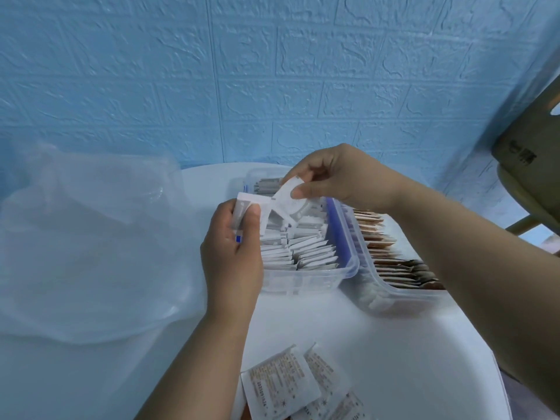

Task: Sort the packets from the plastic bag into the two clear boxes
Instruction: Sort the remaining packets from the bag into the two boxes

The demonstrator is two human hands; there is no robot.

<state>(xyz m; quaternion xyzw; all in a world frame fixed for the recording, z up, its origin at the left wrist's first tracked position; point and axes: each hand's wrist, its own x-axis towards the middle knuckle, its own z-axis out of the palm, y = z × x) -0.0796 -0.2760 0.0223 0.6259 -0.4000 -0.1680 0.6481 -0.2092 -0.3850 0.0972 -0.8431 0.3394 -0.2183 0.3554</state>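
Left hand (233, 253) grip closed round white packet stack (244, 207); right hand (342, 177) pinches one packet (288, 201) over white-filled clear box (303, 284).

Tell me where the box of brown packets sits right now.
In the head view, the box of brown packets stands right of centre on the white table, close beside the right side of the box of white packets.
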